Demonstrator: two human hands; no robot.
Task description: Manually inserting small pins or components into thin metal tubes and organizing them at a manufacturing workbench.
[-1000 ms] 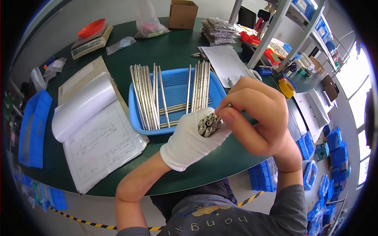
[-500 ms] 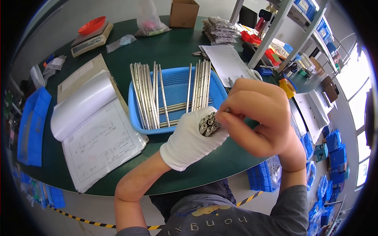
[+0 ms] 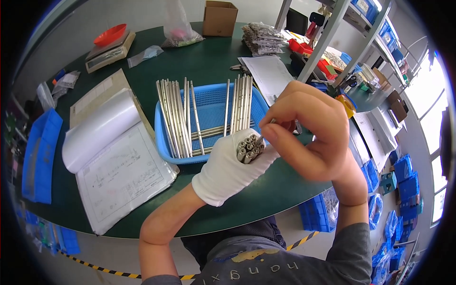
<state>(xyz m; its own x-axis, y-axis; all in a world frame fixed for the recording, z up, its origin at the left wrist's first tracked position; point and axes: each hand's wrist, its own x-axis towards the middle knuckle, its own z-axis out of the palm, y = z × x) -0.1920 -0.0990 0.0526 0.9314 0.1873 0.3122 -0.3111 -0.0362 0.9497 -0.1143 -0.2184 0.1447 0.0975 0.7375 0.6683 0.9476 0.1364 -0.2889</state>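
My left hand [image 3: 221,164], in a white glove, is wrapped round a bundle of thin metal tubes [image 3: 248,148]. Their hollow ends face up toward me. Bare, my right hand [image 3: 308,128] pinches a thin grey metal piece [image 3: 260,139] between thumb and forefinger, its tip at the tube ends on the bundle's right side. The fingers hide most of that piece, and I cannot make out its kind. Behind both hands is a blue plastic basket [image 3: 164,142]. Long metal rods lean in it in a left group [image 3: 172,118] and a right group [image 3: 241,104], with more lying across its bottom.
Left of the basket lies an open folder of drawings [image 3: 121,175] on the green table [image 3: 209,59]. A scale with a red tray [image 3: 110,35], a cardboard box [image 3: 220,19] and stacked bagged parts [image 3: 263,39] stand farther back. A shelf post [image 3: 323,45] rises at right.
My right hand has shifted slightly left and up, and the thin piece in its pinch now shows at the tube ends. The left hand still grips the bundle, tilted a little differently.
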